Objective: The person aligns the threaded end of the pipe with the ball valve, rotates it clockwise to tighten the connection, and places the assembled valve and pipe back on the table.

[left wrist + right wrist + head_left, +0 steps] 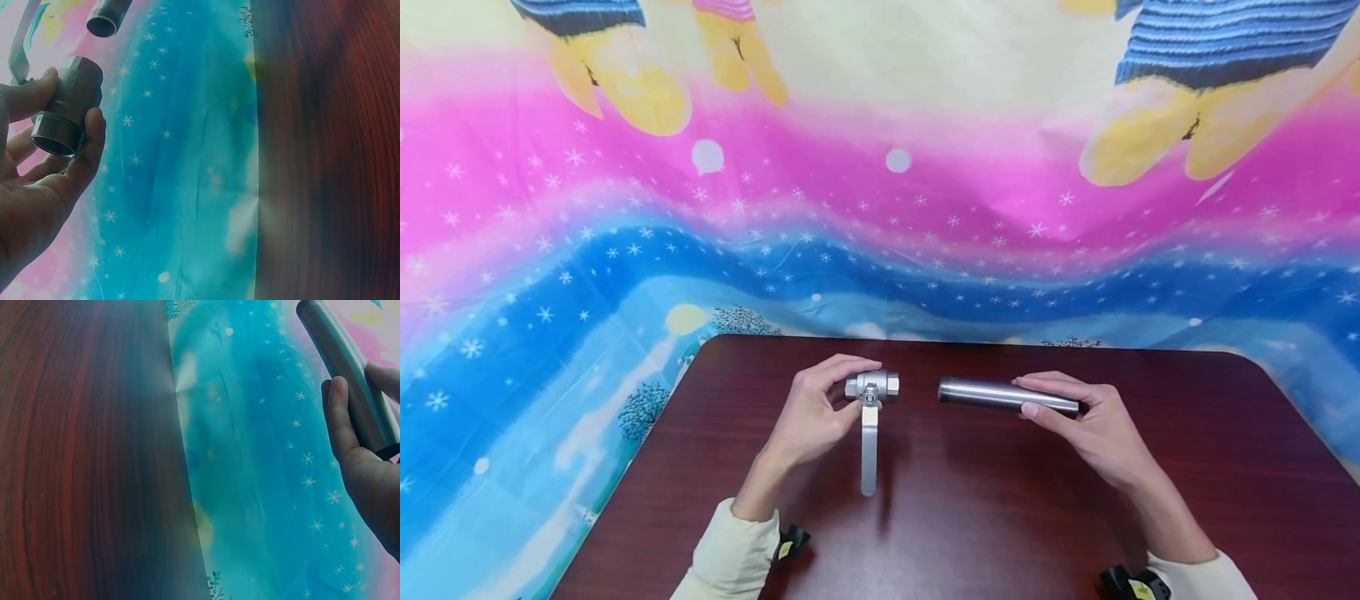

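Note:
A steel ball valve (871, 387) with a long flat lever handle (869, 454) is pinched between the thumb and fingers of my left hand (820, 412). Its handle points down toward me in the head view. In the left wrist view the valve (70, 94) shows an open bore at its lower end. My right hand (1097, 425) grips a straight steel pipe (985, 394) near its right end, thumb on the near side. The pipe's dark-rimmed left end faces the valve, with a gap between them. In the right wrist view the pipe (347, 369) slants across the fingers.
Both hands are above a dark reddish wooden table (970, 517) with rounded far corners. Behind it hangs a colourful printed cloth (850, 200) with snowflakes. Black straps with small devices (792, 543) sit at both wrists, by pale sleeves (730, 550).

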Demonstrator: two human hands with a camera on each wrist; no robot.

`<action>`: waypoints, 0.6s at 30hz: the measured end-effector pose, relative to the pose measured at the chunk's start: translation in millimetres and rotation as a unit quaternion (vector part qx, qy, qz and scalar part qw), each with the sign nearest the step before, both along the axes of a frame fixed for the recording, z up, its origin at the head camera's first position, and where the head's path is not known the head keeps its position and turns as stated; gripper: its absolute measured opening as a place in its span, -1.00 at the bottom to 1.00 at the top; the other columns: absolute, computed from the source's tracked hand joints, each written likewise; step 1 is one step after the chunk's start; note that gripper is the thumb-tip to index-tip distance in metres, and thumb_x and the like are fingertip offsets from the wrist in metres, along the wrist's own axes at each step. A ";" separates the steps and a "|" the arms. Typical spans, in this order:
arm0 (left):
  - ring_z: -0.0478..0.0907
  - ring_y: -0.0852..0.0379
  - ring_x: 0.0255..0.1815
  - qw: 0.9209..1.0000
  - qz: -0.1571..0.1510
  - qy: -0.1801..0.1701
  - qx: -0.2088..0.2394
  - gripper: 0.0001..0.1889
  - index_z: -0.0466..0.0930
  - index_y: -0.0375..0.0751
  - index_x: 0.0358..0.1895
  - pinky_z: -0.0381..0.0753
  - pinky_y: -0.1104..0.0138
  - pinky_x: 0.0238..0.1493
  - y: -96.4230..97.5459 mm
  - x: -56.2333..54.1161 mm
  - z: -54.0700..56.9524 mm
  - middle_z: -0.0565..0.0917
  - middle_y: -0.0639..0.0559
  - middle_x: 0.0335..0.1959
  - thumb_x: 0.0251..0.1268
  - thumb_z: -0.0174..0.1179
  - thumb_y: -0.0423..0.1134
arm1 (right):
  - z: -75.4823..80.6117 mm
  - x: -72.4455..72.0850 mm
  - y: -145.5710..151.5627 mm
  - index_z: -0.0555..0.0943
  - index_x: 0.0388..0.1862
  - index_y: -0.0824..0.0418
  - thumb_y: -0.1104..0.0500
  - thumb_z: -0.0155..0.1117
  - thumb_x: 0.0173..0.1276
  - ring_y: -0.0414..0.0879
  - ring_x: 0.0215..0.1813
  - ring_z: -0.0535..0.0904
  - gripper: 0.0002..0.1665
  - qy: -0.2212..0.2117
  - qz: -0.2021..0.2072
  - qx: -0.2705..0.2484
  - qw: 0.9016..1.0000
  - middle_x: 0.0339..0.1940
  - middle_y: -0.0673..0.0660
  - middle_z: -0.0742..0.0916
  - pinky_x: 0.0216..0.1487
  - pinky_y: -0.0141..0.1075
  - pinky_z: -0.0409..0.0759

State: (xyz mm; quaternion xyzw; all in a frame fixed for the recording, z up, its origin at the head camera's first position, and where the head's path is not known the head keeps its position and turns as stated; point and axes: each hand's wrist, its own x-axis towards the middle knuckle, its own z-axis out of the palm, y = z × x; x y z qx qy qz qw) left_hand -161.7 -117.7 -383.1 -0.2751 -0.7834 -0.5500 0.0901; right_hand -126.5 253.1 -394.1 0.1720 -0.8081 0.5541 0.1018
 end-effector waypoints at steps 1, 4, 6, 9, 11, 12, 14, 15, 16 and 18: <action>0.73 0.09 -0.04 1.000 -0.001 0.003 0.000 -0.47 0.75 -0.26 0.21 0.80 0.20 0.10 1.4 0.1 0.3 0.76 -0.12 0.13 0.17 0.27 -0.69 | 0.3 -0.2 -0.9 0.75 0.24 0.34 0.41 0.49 0.36 -0.31 0.11 0.73 -0.55 0.000 0.002 -0.002 1.000 0.14 -0.19 0.81 -0.07 -0.48 0.68; 0.73 0.11 -0.05 1.000 -0.004 0.008 -0.001 -0.47 0.76 -0.24 0.21 0.81 0.20 0.08 5.2 0.5 1.5 0.77 -0.12 0.12 0.17 0.28 -0.69 | 0.8 -0.5 -3.6 0.75 0.24 0.33 0.42 0.47 0.37 -0.30 0.09 0.73 -0.55 -0.001 0.008 -0.007 1.000 0.14 -0.17 0.81 -0.09 -0.47 0.70; 0.72 0.11 -0.05 1.000 -0.007 0.008 0.000 -0.47 0.76 -0.23 0.21 0.81 0.21 0.08 7.9 0.3 2.0 0.77 -0.11 0.12 0.18 0.28 -0.68 | 0.9 -0.7 -4.9 0.76 0.24 0.32 0.41 0.47 0.37 -0.29 0.08 0.74 -0.56 -0.002 0.010 -0.008 1.000 0.14 -0.16 0.81 -0.10 -0.46 0.70; 0.72 0.10 -0.04 1.000 -0.011 0.009 0.000 -0.47 0.76 -0.22 0.21 0.81 0.24 0.09 11.7 -0.1 2.8 0.77 -0.11 0.13 0.18 0.29 -0.68 | 1.4 -1.1 -6.4 0.76 0.24 0.30 0.41 0.48 0.37 -0.28 0.05 0.74 -0.55 -0.004 0.010 -0.008 1.000 0.14 -0.16 0.81 -0.13 -0.45 0.70; 0.71 0.10 -0.03 1.000 -0.012 0.010 -0.002 -0.48 0.76 -0.22 0.21 0.80 0.27 0.09 13.4 -0.3 3.3 0.77 -0.10 0.12 0.19 0.29 -0.67 | 1.7 -1.4 -7.7 0.76 0.24 0.29 0.40 0.48 0.38 -0.28 0.04 0.74 -0.56 -0.006 0.010 -0.008 1.000 0.14 -0.16 0.81 -0.13 -0.45 0.69; 0.71 0.09 -0.03 1.000 -0.013 0.011 -0.004 -0.48 0.76 -0.22 0.21 0.80 0.29 0.09 14.1 -0.4 3.5 0.77 -0.10 0.12 0.19 0.29 -0.67 | 1.8 -1.6 -8.4 0.76 0.24 0.29 0.40 0.48 0.37 -0.28 0.04 0.74 -0.55 -0.007 0.009 -0.008 1.000 0.14 -0.17 0.81 -0.14 -0.45 0.69; 0.70 0.10 -0.04 1.000 -0.014 0.012 -0.005 -0.48 0.76 -0.22 0.21 0.80 0.31 0.08 14.9 -0.6 4.0 0.77 -0.09 0.11 0.18 0.28 -0.67 | 1.9 -2.0 -9.9 0.77 0.24 0.29 0.39 0.49 0.37 -0.28 0.04 0.74 -0.56 -0.008 0.010 -0.009 1.000 0.14 -0.17 0.81 -0.13 -0.45 0.69; 0.70 0.10 -0.04 1.000 -0.015 0.014 -0.006 -0.48 0.76 -0.22 0.21 0.80 0.31 0.08 15.3 -0.6 4.2 0.77 -0.09 0.11 0.18 0.28 -0.67 | 1.8 -2.4 -10.8 0.77 0.23 0.28 0.39 0.49 0.37 -0.28 0.04 0.74 -0.56 -0.008 0.010 -0.009 1.000 0.14 -0.17 0.81 -0.13 -0.45 0.69; 0.70 0.10 -0.04 1.000 -0.015 0.015 -0.006 -0.48 0.76 -0.22 0.21 0.80 0.30 0.08 15.6 -0.8 4.0 0.77 -0.09 0.10 0.18 0.28 -0.67 | 1.8 -2.7 -11.7 0.77 0.23 0.28 0.39 0.49 0.37 -0.28 0.05 0.75 -0.56 -0.008 0.011 -0.010 1.000 0.14 -0.17 0.81 -0.12 -0.46 0.69; 0.69 0.10 -0.04 1.000 -0.015 0.017 -0.006 -0.48 0.76 -0.23 0.20 0.80 0.30 0.07 15.9 -0.8 3.9 0.77 -0.10 0.10 0.18 0.29 -0.67 | 1.5 -3.3 -13.6 0.77 0.23 0.29 0.39 0.49 0.37 -0.27 0.05 0.75 -0.56 -0.008 0.013 -0.013 1.000 0.14 -0.16 0.81 -0.11 -0.45 0.70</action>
